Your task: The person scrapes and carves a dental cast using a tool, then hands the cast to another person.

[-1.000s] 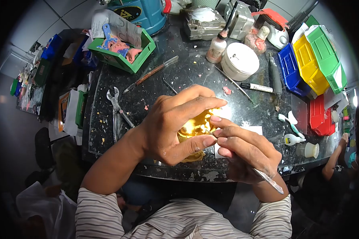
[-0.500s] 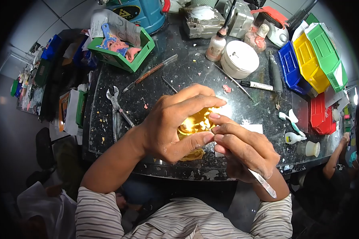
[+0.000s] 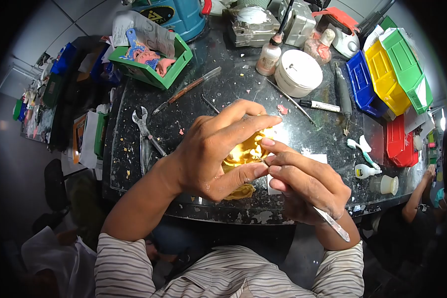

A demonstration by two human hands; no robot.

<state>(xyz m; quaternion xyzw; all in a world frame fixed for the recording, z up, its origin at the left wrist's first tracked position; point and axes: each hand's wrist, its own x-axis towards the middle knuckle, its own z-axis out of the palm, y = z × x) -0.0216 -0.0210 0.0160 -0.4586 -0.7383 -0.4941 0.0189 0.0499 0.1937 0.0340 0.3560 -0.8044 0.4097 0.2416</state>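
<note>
My left hand [image 3: 211, 151] curls around a yellow dental cast [image 3: 242, 156], fingers over its far side and thumb along its near side. The cast is brightly lit and partly hidden by the fingers. A slim metal carver [image 3: 332, 223] is pinched in my right hand [image 3: 310, 185]. Its flat end sticks out past the palm toward me, and its working tip meets the cast near my left thumb. Another yellow piece [image 3: 241, 192] shows under my left hand; whether it joins the cast I cannot tell. White paper [image 3: 313, 158] lies beneath my right hand.
On the black bench [image 3: 184, 211] lie a wrench [image 3: 143, 126], a brown-handled knife [image 3: 186, 91] and a marker [image 3: 320, 106]. A green bin [image 3: 179, 62] stands back left, a white tub [image 3: 298, 74] at the back. Coloured bins [image 3: 390, 74] line the right; a co-worker's arm [image 3: 417, 196] shows beyond.
My right hand has shifted slightly right and toward me, and the carver's flat end has moved with it. My left hand keeps its hold on the cast, with its fingers slightly shifted.
</note>
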